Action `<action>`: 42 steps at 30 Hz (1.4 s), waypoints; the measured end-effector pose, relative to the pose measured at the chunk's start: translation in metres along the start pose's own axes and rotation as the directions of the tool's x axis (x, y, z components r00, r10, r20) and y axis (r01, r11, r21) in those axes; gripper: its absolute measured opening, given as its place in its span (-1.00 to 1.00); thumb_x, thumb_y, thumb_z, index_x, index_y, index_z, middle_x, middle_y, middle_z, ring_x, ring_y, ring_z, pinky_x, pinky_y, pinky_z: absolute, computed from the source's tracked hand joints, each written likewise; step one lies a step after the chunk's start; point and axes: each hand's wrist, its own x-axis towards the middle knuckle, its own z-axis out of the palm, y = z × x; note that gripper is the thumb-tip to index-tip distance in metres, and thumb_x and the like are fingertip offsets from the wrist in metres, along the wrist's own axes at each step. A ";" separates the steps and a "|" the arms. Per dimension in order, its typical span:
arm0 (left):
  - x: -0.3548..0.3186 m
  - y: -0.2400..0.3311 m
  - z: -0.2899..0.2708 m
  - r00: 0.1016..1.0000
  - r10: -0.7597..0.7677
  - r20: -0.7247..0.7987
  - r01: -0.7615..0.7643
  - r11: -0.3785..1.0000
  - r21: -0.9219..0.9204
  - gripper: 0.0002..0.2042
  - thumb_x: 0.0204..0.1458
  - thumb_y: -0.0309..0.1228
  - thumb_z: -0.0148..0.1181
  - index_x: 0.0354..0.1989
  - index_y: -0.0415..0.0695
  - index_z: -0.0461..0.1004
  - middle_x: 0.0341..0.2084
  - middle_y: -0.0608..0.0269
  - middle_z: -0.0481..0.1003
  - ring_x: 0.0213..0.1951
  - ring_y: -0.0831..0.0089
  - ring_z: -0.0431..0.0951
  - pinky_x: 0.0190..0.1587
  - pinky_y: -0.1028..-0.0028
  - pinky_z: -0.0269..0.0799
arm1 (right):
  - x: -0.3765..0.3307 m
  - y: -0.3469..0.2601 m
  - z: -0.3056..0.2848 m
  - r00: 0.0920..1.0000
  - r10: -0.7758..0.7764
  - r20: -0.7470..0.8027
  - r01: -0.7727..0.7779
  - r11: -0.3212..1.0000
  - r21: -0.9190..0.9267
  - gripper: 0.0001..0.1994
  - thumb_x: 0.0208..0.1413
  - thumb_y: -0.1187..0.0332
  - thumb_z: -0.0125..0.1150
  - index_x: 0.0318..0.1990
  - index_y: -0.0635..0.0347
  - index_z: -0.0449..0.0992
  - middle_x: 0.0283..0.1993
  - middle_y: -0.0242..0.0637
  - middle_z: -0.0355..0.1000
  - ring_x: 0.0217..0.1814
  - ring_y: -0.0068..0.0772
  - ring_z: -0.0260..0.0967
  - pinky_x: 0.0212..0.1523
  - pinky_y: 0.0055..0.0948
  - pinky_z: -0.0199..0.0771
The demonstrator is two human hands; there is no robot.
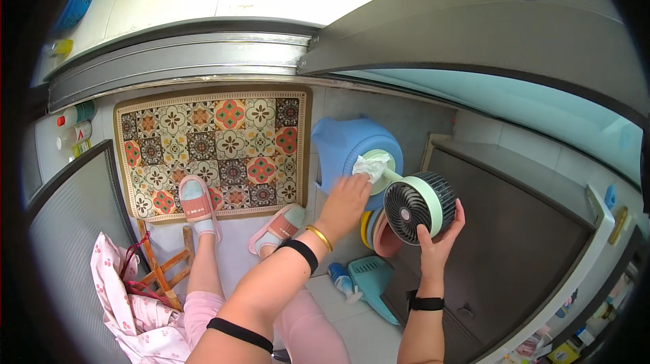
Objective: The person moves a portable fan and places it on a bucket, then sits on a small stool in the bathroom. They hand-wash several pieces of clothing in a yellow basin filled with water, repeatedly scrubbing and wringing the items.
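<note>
Fan (413, 210): pale green ring and neck, black spiral grille, dark ribbed housing. Head tilted, grille facing lower left; base over the blue plastic object (335, 141), contact undeterminable. White wipe (369, 165): crumpled, lying against the fan's base.

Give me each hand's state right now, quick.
Left hand: at the white tissue by the base of the fan; its grip cannot be told.
Right hand: closed, holding the fan by its head.
</note>
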 end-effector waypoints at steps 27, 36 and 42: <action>-0.011 0.019 0.000 0.894 0.038 0.447 -0.274 0.834 0.478 -0.50 0.15 -0.28 -0.23 0.27 -0.18 0.09 0.30 0.16 0.04 0.32 0.30 -0.01 0.28 0.31 -0.10 | 0.000 -0.008 0.000 0.998 -0.001 0.064 0.011 0.988 -0.154 -0.13 -0.18 0.45 0.33 0.27 0.16 -0.13 0.24 -0.14 -0.03 0.28 -0.24 -0.02 0.27 -0.29 -0.03; -0.092 0.036 -0.050 0.851 0.087 0.518 -0.223 0.952 0.208 -0.58 0.02 -0.33 -0.07 0.08 -0.20 0.33 0.16 0.15 0.26 0.19 0.34 0.23 0.15 0.34 0.13 | 0.000 -0.030 -0.009 0.991 0.069 0.112 -0.011 0.892 -0.452 -0.12 -0.17 0.35 0.38 0.26 0.22 -0.11 0.24 -0.07 -0.04 0.27 -0.19 -0.01 0.25 -0.28 0.03; -0.160 0.034 -0.106 0.872 -0.028 0.488 -0.115 0.959 0.261 -0.63 -0.02 -0.33 -0.04 -0.04 -0.20 0.40 0.10 0.16 0.30 0.17 0.35 0.25 0.08 0.35 0.18 | 0.001 -0.046 -0.008 0.989 0.095 0.112 -0.025 0.862 -0.506 -0.01 -0.24 0.26 0.45 0.28 0.31 -0.14 0.26 0.12 -0.07 0.30 0.09 -0.04 0.26 -0.14 0.03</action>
